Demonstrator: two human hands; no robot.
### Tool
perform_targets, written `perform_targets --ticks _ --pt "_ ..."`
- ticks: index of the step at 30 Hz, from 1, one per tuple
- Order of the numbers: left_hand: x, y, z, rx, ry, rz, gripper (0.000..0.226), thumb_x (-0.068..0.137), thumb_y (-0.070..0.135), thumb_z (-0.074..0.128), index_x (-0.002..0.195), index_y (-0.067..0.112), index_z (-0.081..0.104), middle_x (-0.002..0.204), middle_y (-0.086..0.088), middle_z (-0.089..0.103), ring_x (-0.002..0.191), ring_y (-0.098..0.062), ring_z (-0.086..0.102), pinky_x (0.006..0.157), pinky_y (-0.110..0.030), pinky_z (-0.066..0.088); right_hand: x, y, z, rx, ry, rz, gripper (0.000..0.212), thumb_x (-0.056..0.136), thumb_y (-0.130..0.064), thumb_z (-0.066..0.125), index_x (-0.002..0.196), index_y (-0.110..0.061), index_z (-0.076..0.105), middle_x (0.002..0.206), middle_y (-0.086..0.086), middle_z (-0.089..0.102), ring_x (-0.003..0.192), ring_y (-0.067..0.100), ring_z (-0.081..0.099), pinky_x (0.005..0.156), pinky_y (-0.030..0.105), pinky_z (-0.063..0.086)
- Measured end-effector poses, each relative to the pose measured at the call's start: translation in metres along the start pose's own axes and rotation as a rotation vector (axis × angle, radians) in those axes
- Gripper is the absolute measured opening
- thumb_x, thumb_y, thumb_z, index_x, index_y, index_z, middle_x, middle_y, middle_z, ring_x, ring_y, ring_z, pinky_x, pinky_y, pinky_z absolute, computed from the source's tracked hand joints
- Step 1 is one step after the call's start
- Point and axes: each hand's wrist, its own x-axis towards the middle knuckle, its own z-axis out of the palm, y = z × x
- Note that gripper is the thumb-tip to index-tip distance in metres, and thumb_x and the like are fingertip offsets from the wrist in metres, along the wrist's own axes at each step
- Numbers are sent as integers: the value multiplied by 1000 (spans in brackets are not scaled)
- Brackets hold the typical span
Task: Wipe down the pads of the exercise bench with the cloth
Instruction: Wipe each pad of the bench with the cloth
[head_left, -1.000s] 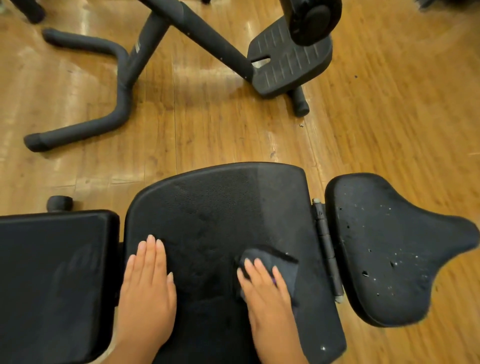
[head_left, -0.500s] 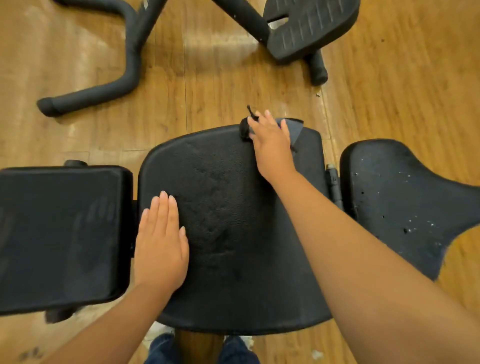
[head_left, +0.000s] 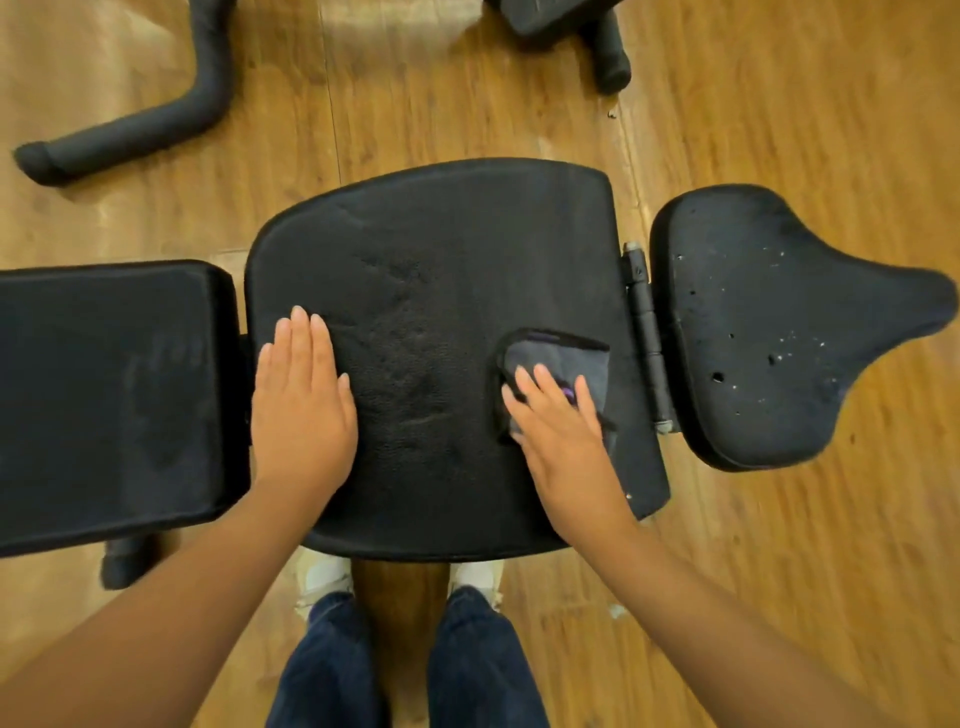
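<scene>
The black exercise bench has three pads in a row. The wide middle pad (head_left: 441, 249) is in front of me. My left hand (head_left: 301, 405) lies flat on its left side, fingers together, holding nothing. My right hand (head_left: 563, 441) presses a dark grey cloth (head_left: 561, 358) flat onto the right part of the same pad. The left pad (head_left: 104, 395) shows faint smears. The right pad (head_left: 769, 322), shaped like a saddle, is speckled with white spots and small holes.
A metal hinge (head_left: 647, 332) joins the middle and right pads. On the wooden floor (head_left: 779, 104) behind the bench lie a curved black frame tube (head_left: 145, 119) and another machine's foot (head_left: 608, 47). My legs and shoes (head_left: 405, 649) stand under the near edge.
My right hand has dragged the cloth from the pad's far edge back toward me along the right side. The left hand has stayed flat in place.
</scene>
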Motion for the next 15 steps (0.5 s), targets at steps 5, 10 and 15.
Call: perform_targets --ticks 5,10,15 --pt "-10 25 -5 -75 -6 -54 56 98 20 30 147 -3 17 155 -22 17 144 -34 16 118 -45 11 -70 -10 -2 52 -47 29 50 101 -26 14 124 -12 56 131 8 55 131 19 31 107 46 16" --pt "-43 90 4 -122 -18 135 58 95 26 22 145 -3 27 152 -21 26 142 -32 24 115 -43 15 -93 -15 0 38 -32 65 41 96 -15 17 126 -13 45 134 7 53 142 9 4 110 41 16" --pt "-52 107 9 -158 -39 143 57 95 26 24 145 -1 26 153 -18 25 142 -28 22 114 -41 15 -80 -12 14 5 38 112 36 98 -16 21 124 -15 45 129 7 56 142 11 10 110 41 15"
